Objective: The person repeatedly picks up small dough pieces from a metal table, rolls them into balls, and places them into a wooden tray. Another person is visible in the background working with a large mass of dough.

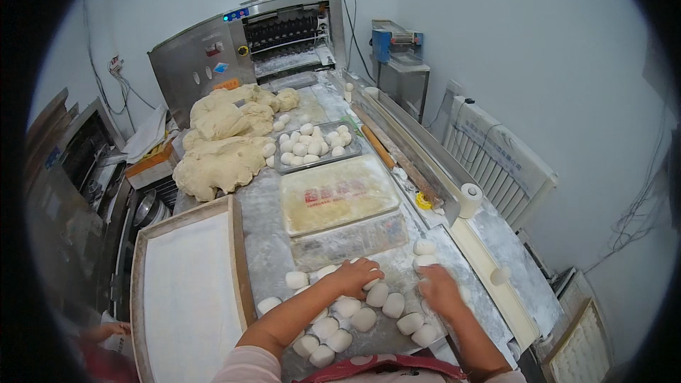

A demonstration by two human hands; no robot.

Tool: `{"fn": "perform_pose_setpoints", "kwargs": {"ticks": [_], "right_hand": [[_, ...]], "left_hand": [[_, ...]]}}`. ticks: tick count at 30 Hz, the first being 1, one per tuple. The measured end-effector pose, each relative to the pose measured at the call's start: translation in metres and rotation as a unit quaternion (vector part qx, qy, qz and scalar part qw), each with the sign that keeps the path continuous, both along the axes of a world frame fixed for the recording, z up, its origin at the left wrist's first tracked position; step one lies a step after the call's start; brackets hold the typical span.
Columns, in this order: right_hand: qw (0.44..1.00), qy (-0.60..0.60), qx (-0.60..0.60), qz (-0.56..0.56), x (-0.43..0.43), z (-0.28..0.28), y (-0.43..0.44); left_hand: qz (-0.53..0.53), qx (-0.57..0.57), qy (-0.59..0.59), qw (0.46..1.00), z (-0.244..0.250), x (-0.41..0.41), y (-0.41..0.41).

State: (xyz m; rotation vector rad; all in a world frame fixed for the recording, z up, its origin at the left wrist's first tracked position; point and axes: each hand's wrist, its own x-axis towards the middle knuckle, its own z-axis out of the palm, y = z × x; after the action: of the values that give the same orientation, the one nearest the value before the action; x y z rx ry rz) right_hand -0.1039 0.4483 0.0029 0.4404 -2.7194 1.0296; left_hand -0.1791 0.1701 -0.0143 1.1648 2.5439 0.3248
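Observation:
Many round white dough pieces [364,319] lie on the floured metal table before me. My left hand [359,278] is over the back of this group, its fingers curled around a dough piece [372,283]. To its right my right hand [437,286] is slightly blurred, just in front of two dough pieces [424,247] in a short row; whether it holds one is hidden. Beyond my hands a lidded plastic box [340,194] with red print stands near a clear tray [348,155] of white dough balls. Large dough masses [221,167] rest at the back left.
A cloth-lined wooden tray [189,292] stands at left, near another person's hand [113,329]. A conveyor belt [495,276] runs along the right, beside a wooden rolling pin [378,146]. A steel dough machine [287,37] stands at the back.

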Motion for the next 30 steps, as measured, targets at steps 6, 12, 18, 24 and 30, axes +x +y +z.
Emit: {"fn": "perform_pose_setpoints", "kwargs": {"ticks": [6,12,18,24,30], "right_hand": [[0.898,0.112,0.134,-0.404,0.11,-0.009,0.195],[0.858,-0.196,-0.017,-0.475,0.176,-0.022,0.234],[0.859,-0.083,0.197,-0.466,0.132,-0.031,0.214],[0.889,-0.078,0.186,-0.41,0.102,-0.033,0.215],[0.911,-0.087,0.193,-0.354,0.06,-0.037,0.207]], "left_hand": [[-0.011,0.035,0.029,0.999,-0.021,0.002,-0.01],[-0.062,0.002,0.016,0.998,-0.001,-0.002,-0.003],[-0.05,0.036,0.03,0.998,-0.014,-0.002,-0.012],[-0.06,0.058,0.077,0.994,-0.019,0.0,-0.01],[-0.057,0.003,0.107,0.993,-0.013,0.006,-0.001]]}}
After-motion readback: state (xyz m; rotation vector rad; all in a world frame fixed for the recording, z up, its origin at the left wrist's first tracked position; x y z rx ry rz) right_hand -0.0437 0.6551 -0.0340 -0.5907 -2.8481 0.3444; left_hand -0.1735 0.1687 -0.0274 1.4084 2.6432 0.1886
